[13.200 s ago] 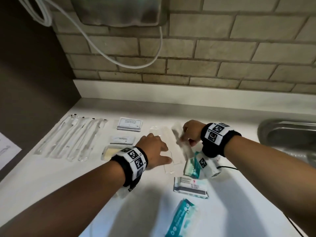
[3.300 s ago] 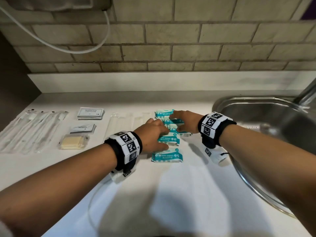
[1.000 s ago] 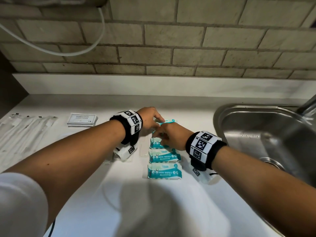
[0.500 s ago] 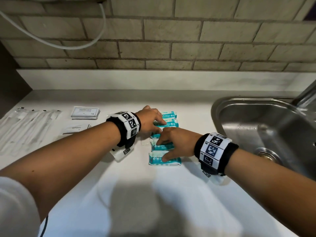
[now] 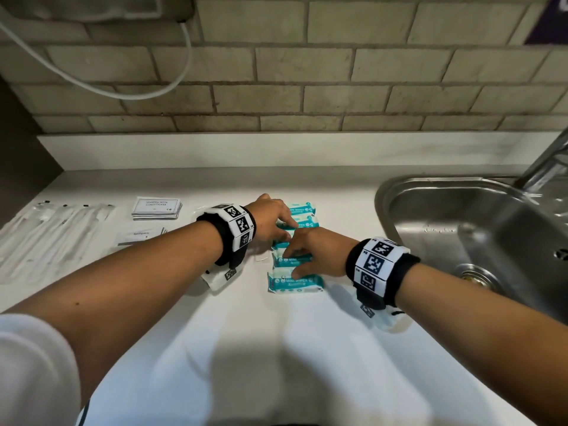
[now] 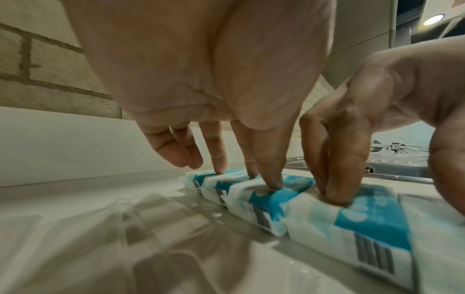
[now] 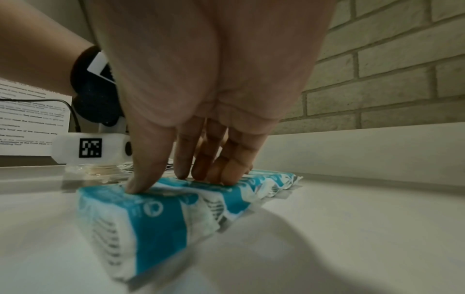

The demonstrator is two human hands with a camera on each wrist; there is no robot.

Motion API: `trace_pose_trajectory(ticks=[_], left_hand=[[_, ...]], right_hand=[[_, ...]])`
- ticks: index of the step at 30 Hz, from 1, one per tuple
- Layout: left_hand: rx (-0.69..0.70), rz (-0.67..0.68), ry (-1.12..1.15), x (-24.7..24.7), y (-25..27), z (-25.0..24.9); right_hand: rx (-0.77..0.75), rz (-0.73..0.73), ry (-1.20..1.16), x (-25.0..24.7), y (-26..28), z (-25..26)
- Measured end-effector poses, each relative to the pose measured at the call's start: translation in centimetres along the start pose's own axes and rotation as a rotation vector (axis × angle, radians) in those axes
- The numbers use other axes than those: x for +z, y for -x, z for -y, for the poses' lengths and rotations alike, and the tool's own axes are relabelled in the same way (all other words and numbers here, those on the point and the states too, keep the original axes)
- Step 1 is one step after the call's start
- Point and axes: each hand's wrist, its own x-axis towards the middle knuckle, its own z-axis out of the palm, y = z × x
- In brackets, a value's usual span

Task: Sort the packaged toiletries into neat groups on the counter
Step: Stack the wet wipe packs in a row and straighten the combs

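Several teal and white mini wipes packs (image 5: 295,282) lie flat in one column running away from me on the white counter (image 5: 246,348). My left hand (image 5: 284,224) presses straight fingers (image 6: 273,183) down on the far packs (image 6: 266,201) of the column. My right hand (image 5: 292,265) rests with its fingers on the middle packs and its thumb (image 7: 141,179) on the nearest pack (image 7: 141,222). Neither hand curls round a pack. The palms hide part of the middle packs in the head view.
Left of the column lie a stack of shampoo sachets (image 5: 156,207), a toothpaste sachet (image 5: 140,236) and a row of long clear-wrapped items (image 5: 52,235). A steel sink (image 5: 430,216) with a tap (image 5: 550,161) is on the right. Behind runs a brick wall.
A second ago both hands handled a tilted pack at the far end. That pack now lies flat, and my right hand has come back onto the nearer packs.
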Motion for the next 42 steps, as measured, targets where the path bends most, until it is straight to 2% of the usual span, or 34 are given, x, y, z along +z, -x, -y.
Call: trace_pose_trajectory(ticks=[2, 4, 7, 10, 16, 26, 33, 42], left_hand=[[-0.051, -0.081, 0.105, -0.1, 0.0, 0.4], [-0.147, -0.183, 0.227, -0.7, -0.1, 0.8], [-0.322, -0.191, 0.464, -1.4, -0.7, 1.4], [-0.466, -0.134, 0.675, -1.7, -1.5, 1.1], [-0.49, -0.087, 0.598, -1.3, -3.6, 1.2], [-0.477, -0.089, 0.591, -1.4, -3.8, 1.0], [-0.516, -0.115, 0.664, -1.4, -3.1, 0.5], [-0.489, -0.13, 0.67, -1.1, -2.4, -0.1]], right_hand=[[0.029, -0.021, -0.05, -0.5, 0.3, -0.2], [0.092, -0.141, -0.116, -1.4, 0.3, -0.9], [0.254, -0.323, -0.19, -2.9, -0.5, -2.5], [0.449, -0.287, -0.277, -3.7, -2.4, -4.1], [0.618, -0.146, -0.496, -4.2, -5.3, -4.7], [0.537, -0.096, -0.231, -3.6, -5.5, -4.8], [0.543, -0.138, -0.261, -3.5, -4.9, -4.5], [0.556, -0.149, -0.313, -3.3, -4.0, -4.4]])
